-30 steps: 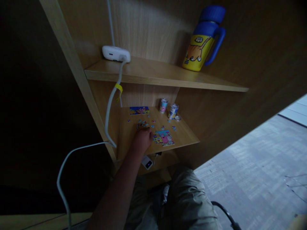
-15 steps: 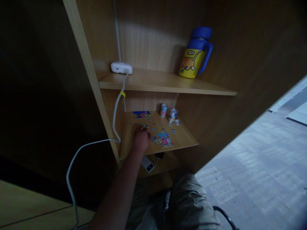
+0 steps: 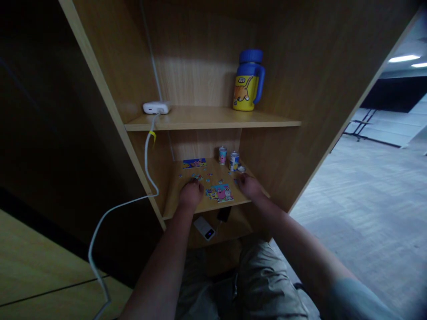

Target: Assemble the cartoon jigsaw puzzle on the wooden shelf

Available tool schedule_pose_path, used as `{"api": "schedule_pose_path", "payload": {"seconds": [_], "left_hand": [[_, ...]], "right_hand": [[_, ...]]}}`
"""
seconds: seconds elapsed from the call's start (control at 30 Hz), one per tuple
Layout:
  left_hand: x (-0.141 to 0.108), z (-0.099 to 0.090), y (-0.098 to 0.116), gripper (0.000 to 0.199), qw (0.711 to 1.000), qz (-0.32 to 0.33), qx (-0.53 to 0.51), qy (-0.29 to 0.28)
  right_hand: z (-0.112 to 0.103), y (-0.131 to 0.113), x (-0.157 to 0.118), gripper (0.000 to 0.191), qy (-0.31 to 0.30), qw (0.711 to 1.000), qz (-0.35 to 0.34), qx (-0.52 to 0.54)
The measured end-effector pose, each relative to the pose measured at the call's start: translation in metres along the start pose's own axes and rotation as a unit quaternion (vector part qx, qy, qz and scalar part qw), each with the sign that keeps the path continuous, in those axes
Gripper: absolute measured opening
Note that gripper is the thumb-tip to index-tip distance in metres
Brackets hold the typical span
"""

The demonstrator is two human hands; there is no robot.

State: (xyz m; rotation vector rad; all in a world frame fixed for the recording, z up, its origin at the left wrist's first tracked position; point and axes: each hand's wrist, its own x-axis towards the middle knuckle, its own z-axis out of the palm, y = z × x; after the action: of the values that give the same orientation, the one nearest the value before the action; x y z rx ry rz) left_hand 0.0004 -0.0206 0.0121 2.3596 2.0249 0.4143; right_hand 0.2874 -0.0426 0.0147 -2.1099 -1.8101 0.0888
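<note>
Puzzle (image 3: 224,194) part-joined on the lower shelf (image 3: 180,206), ragged on its nine-o'clock side — at least five loose pieces (image 3: 208,180) left outside it, exact count unclear. Left hand (image 3: 191,194) at nine o'clock, right hand (image 3: 248,186) at three; fingers curled on both — can't tell if either pinches anything. One picture card (image 3: 194,163) at eleven, two upright cans (image 3: 222,155) toward twelve to one, one round lid (image 3: 241,169) beside the nearer can.

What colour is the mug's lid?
The lid is blue, seen best in the current head view.
</note>
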Motion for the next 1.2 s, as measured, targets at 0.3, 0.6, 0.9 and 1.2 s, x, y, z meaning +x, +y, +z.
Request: {"api": "schedule_pose_path", "payload": {"seconds": [0.3,0.6,0.9,1.2], "left_hand": [[0.003,-0.003,0.004,0.049,0.999,-0.031,0.036,-0.017],[-0.001,-0.001,-0.002,0.05,0.999,0.014,0.046,-0.026],[-0.006,-0.006,0.0,0.051,0.998,0.026,0.047,-0.037],[0.001,-0.002,-0.001,0.05,0.999,0.018,0.033,-0.027]], "right_hand": [[0.03,0.009,0.027,0.051,-0.02,1.0,-0.007,-0.006],[0.026,0.001,0.02,0.051,-0.027,0.999,0.018,0.011],[0.027,-0.004,0.017,0.051,-0.032,0.999,0.016,-0.015],[0.027,-0.002,0.01,0.038,-0.002,0.999,-0.044,-0.008]]}}
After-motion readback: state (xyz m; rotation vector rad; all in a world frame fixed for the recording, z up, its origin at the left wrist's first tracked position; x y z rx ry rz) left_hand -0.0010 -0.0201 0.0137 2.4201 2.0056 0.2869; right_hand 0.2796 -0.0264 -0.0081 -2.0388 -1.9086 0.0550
